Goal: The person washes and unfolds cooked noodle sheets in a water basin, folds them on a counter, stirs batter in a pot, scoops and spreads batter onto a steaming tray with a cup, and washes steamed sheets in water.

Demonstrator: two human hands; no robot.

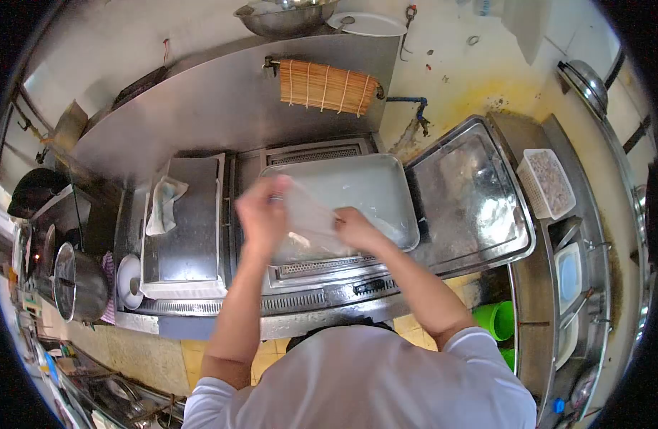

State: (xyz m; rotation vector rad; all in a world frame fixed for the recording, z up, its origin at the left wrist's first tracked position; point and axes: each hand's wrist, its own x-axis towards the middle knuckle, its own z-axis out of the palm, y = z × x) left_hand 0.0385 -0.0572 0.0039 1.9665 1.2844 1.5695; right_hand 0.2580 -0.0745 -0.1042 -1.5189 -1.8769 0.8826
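Observation:
A thin, translucent whitish sheet (311,220) is stretched between my two hands; motion blur hides whether it is cloth, plastic or something else. My left hand (263,213) is closed on its left edge, smeared by movement. Fingers of my right hand (357,230) pinch its right edge. Both hands are over a pale rectangular tray (375,189) with a wet, shiny surface. That tray sits on a metal counter unit with perforated strips showing behind and in front of it.
Left of the tray lies a metal lid (188,250) with a crumpled white cloth (164,204) on it. A large metal tray (468,196) leans at the right, near a white basket (546,184). A bamboo mat (327,87) hangs behind. A pot (79,282) stands far left.

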